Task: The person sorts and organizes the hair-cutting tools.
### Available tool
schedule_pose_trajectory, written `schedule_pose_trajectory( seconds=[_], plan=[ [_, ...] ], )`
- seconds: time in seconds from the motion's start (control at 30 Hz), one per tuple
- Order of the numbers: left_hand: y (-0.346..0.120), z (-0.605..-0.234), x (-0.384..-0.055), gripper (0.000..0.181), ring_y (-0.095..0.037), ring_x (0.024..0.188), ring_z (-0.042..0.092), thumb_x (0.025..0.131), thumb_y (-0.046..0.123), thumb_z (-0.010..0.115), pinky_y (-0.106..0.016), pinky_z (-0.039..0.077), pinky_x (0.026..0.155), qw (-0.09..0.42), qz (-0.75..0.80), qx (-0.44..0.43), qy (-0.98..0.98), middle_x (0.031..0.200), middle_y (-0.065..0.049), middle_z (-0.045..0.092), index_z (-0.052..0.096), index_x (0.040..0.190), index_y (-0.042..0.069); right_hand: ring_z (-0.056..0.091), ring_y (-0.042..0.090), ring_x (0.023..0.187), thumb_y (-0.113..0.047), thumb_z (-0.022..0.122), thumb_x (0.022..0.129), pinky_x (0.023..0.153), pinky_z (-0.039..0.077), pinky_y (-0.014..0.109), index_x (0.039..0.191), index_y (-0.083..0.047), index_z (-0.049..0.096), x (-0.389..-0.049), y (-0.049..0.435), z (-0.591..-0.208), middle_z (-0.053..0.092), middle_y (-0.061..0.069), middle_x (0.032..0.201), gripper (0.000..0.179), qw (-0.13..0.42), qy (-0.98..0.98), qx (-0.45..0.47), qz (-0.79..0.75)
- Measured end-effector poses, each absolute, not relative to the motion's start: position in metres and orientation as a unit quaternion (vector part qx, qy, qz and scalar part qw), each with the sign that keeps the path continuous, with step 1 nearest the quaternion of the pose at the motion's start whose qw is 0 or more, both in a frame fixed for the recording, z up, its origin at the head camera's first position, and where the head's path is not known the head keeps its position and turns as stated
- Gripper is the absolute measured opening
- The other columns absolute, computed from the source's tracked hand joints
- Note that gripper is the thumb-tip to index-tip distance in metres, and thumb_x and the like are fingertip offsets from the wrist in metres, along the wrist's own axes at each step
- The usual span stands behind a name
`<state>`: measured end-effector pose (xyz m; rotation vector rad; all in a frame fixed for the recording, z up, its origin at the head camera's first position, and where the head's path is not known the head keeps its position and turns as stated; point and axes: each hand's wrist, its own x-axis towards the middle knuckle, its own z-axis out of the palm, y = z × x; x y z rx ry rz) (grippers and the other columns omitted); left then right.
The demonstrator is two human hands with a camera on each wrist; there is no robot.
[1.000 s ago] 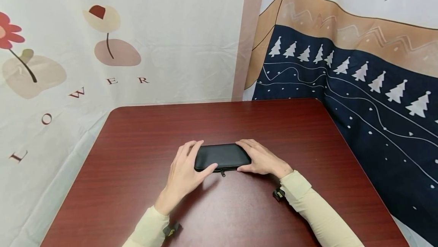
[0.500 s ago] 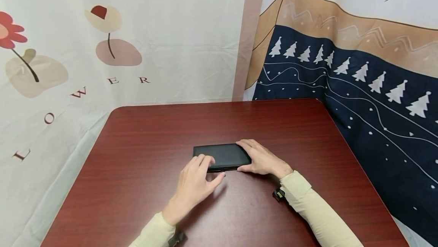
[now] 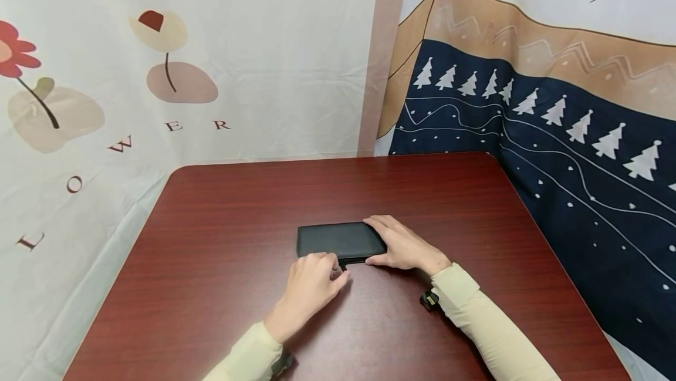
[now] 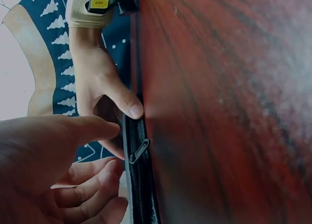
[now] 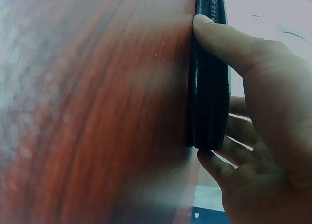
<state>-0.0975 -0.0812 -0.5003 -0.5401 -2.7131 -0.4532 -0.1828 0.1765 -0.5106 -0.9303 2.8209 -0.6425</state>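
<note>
A black zippered wallet (image 3: 338,239) lies flat on the table, its zipped edge toward me. My right hand (image 3: 404,246) grips its right end, with the thumb on the near edge and the fingers round the far side. My left hand (image 3: 310,284) is at the middle of the near edge. In the left wrist view, the metal zipper pull (image 4: 140,152) sticks out from the zipper, close by the left thumb and bent fingers. A gap shows between thumb and fingers there, and neither seems to pinch the pull.
The dark red wooden table (image 3: 237,199) has rounded far corners. Behind it hangs a pale curtain (image 3: 285,76) with flowers and letters; a navy cloth (image 3: 528,169) with white trees hangs at the right. A small black device (image 3: 429,300) sits at the right wrist.
My left hand has left the wallet's left end and moved right and nearer to me, to the zipper pull, its fingers bending. The right hand and the wallet have stayed in place.
</note>
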Motion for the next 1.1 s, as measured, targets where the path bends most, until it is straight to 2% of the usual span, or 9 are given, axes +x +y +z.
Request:
schedule_pose_trajectory(
  seconds=[0.13,0.33,0.6,0.73,0.87,1.1],
  plan=[
    [-0.080,-0.502,-0.100,0.036,-0.010,0.052,0.057,0.084,0.037,0.098,-0.029,0.045,0.046,0.141,-0.157,-0.173,-0.962,0.062,0.012,0.067,0.071,0.065,0.024,0.053,0.035,0.157,-0.042,0.093,0.094,0.131,0.048,0.054,0.167,-0.004,0.049,-0.183,0.176,-0.510,0.056,0.017,0.168,0.094,0.051,0.927,-0.307,-0.210],
    [-0.078,-0.504,-0.104,0.036,-0.019,0.049,0.062,0.085,0.039,0.099,-0.035,0.047,0.043,0.121,-0.153,-0.157,-0.968,0.062,0.003,0.074,0.075,0.061,0.026,0.053,0.035,0.157,-0.042,0.093,0.093,0.131,0.048,0.054,0.167,-0.004,0.049,-0.183,0.177,-0.510,0.056,0.017,0.168,0.094,0.052,0.927,-0.306,-0.210],
    [-0.076,-0.505,-0.107,0.051,-0.026,0.051,0.062,0.087,0.039,0.098,-0.040,0.049,0.044,0.104,-0.141,-0.140,-0.974,0.062,-0.007,0.068,0.062,0.055,0.022,0.053,0.035,0.157,-0.041,0.093,0.093,0.131,0.048,0.054,0.167,-0.004,0.049,-0.183,0.177,-0.511,0.056,0.017,0.168,0.094,0.053,0.927,-0.306,-0.212],
    [-0.074,-0.505,-0.109,0.052,-0.028,0.052,0.063,0.088,0.038,0.097,-0.041,0.050,0.044,0.101,-0.130,-0.138,-0.977,0.063,-0.010,0.068,0.061,0.057,0.017,0.053,0.036,0.157,-0.041,0.093,0.093,0.131,0.048,0.054,0.167,-0.003,0.049,-0.184,0.177,-0.511,0.056,0.018,0.167,0.094,0.052,0.926,-0.306,-0.213],
    [-0.072,-0.506,-0.112,0.049,-0.030,0.052,0.065,0.088,0.041,0.098,-0.042,0.051,0.044,0.104,-0.121,-0.142,-0.977,0.064,-0.012,0.069,0.068,0.063,0.011,0.053,0.036,0.157,-0.041,0.093,0.093,0.131,0.048,0.054,0.167,-0.003,0.050,-0.183,0.177,-0.511,0.056,0.018,0.167,0.093,0.052,0.926,-0.306,-0.215],
    [-0.068,-0.505,-0.116,0.050,-0.025,0.048,0.060,0.093,0.046,0.093,-0.036,0.046,0.041,0.109,-0.103,-0.145,-0.978,0.062,-0.009,0.067,0.072,0.066,0.010,0.054,0.036,0.157,-0.041,0.093,0.093,0.131,0.048,0.054,0.166,-0.003,0.050,-0.183,0.177,-0.510,0.057,0.017,0.167,0.093,0.051,0.925,-0.309,-0.215]
  ],
)
